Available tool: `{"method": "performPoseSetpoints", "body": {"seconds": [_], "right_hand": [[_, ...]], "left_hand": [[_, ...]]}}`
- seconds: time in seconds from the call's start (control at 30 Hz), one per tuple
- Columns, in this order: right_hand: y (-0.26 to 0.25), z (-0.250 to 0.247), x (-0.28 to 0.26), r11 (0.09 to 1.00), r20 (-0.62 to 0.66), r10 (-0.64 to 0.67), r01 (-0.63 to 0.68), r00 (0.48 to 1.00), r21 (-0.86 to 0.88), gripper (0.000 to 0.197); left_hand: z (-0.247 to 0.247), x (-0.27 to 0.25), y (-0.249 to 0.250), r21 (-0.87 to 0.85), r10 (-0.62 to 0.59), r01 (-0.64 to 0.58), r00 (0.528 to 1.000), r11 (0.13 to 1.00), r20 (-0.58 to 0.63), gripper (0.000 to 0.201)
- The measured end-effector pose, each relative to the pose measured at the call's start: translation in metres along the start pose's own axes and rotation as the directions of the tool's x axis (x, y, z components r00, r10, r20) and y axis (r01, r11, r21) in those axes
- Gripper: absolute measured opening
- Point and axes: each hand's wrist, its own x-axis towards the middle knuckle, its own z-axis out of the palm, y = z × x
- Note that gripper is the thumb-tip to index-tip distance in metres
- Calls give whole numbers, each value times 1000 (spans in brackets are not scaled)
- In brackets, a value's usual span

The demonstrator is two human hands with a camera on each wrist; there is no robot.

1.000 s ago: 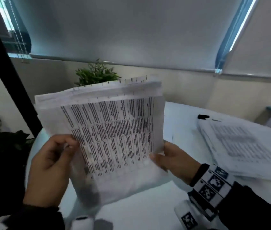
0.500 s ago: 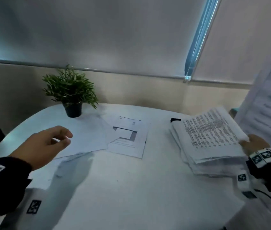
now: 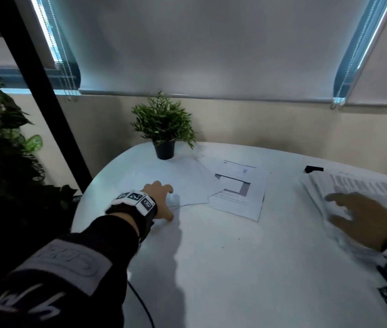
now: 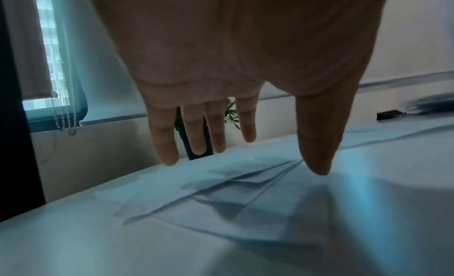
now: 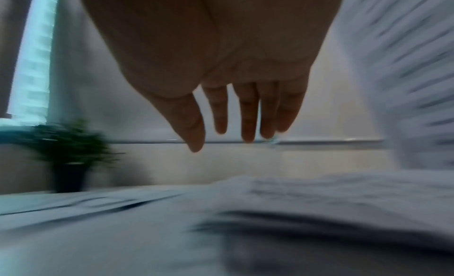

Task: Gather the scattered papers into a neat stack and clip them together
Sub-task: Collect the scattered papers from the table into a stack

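Loose blank sheets (image 3: 175, 181) lie overlapped on the white round table (image 3: 235, 268), in front of the plant. A printed sheet (image 3: 239, 190) lies just right of them. My left hand (image 3: 171, 202) is spread over the near corner of the blank sheets (image 4: 221, 193). Its fingers (image 4: 167, 144) are straight, and I cannot tell whether they touch the paper. A thick pile of printed papers (image 3: 365, 188) lies at the right. My right hand (image 3: 334, 209) is open over it, fingers spread and holding nothing. The right wrist view is blurred; there that hand (image 5: 221, 142) hangs above the pile (image 5: 319, 202). A black binder clip (image 3: 314, 169) lies behind the pile.
A small potted plant (image 3: 164, 129) stands at the table's far edge, just behind the blank sheets. Large leafy plants (image 3: 3, 138) and a black post (image 3: 45, 95) stand left of the table. A dark cable (image 3: 145, 308) runs off the near edge.
One second ago both hands held a paper bundle up. It went onto the right pile and my right hand let go. My left hand reached forward to the loose sheets.
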Motion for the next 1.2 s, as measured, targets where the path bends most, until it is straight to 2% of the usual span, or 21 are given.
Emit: {"method": "performPoseSetpoints", "body": {"seconds": [0.07,0.13,0.23,0.37,0.47,0.57,0.63,0.7,0.77,0.83,0.9,0.93,0.97,1.0,1.03,1.07,1.1,1.13,1.17,1.2], "right_hand": [[-46,12,-10,975,164,-223,219,961,42,45],[-81,26,-13,941,269,-337,335,902,55,50],[-104,40,-9,941,420,-297,337,858,-22,56],[-116,45,-7,926,471,-281,366,836,-96,56],[-119,47,-12,918,477,-276,376,835,-128,59],[-118,47,-15,918,460,-279,375,843,-130,62],[-117,48,-14,921,461,-276,369,844,-124,65],[-117,46,-16,919,469,-282,375,837,-117,66],[-116,45,-18,914,462,-301,391,835,-112,65],[-114,43,-19,919,463,-304,384,833,-87,64],[-112,42,-19,926,462,-302,371,834,-66,65],[-111,41,-20,929,463,-302,365,833,-50,66],[-110,39,-20,939,473,-289,342,832,-27,67],[-110,36,-19,949,477,-284,315,832,17,69],[-112,31,-19,961,483,-272,265,832,85,71],[-115,27,-16,963,478,-262,199,838,180,77],[-118,20,-13,945,459,-258,123,850,304,92],[-121,15,-9,887,421,-259,41,869,460,109],[-123,9,-5,769,383,-242,-64,892,636,118],[-124,5,-3,594,374,-211,-185,903,783,112]], "left_hand": [[3,4,4,-31,-10,11,999,999,41,82],[3,7,4,-51,-27,31,997,998,78,78],[0,8,2,-74,-37,43,996,996,75,77],[0,10,1,-83,-4,9,999,997,51,75],[1,10,3,38,21,-21,1000,999,16,66],[0,10,13,238,47,-44,999,970,-8,38],[-5,6,21,316,54,-41,998,948,-32,26],[-18,-2,27,249,56,-32,994,968,-92,24],[-39,-14,32,90,29,-10,976,996,-214,21],[-64,-27,35,-34,13,-26,935,999,-354,12],[-85,-41,34,-198,-15,-92,876,976,-482,14],[-94,-50,33,-314,-43,-151,845,938,-533,18],[-99,-57,31,-452,-79,-227,823,862,-563,22],[-103,-64,31,-601,-117,-326,807,730,-579,25],[-105,-72,32,-726,-152,-416,804,548,-575,25],[-104,-80,36,-806,-178,-477,811,351,-558,24],[-102,-86,41,-842,-191,-508,822,179,-536,24],[-97,-91,47,-854,-195,-519,834,36,-515,25],[-90,-93,53,-853,-197,-514,849,-89,-490,25],[-83,-98,62,-847,-182,-491,869,-204,-460,28]]}}
